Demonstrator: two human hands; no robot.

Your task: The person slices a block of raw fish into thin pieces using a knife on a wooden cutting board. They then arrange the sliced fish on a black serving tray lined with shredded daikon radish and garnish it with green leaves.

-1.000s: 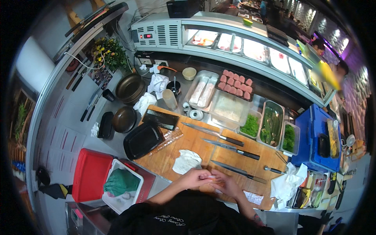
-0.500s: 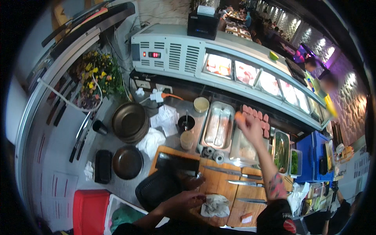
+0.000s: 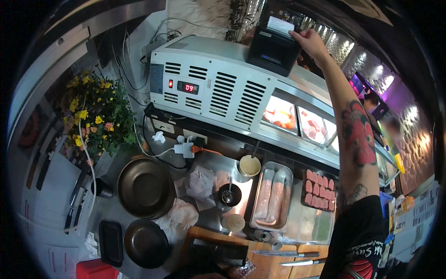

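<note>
My right arm reaches up and far across the counter. At the black receipt printer (image 3: 274, 50), my right hand (image 3: 310, 42) pinches the edge of a white paper slip (image 3: 280, 25) that sticks out of the top. The printer stands on the white chiller display case (image 3: 209, 74). My left hand is out of the picture. Below my right arm lies a tray of pink meat pieces (image 3: 319, 190), beside a steel pan with two long wrapped rolls (image 3: 272, 195).
Knives (image 3: 278, 253) lie on the wooden boards (image 3: 265, 266). To the left are stacked brown bowls (image 3: 145, 186), a dark bowl (image 3: 146, 244), a black tray (image 3: 110, 243), crumpled paper (image 3: 179, 216) and flowers (image 3: 100, 118). Small sauce containers (image 3: 250, 165) stand mid-counter.
My right hand has risen from above the meat tray to the printer and now grips its paper slip. My left hand and the black container beside it have left the picture. The view has shifted upward.
</note>
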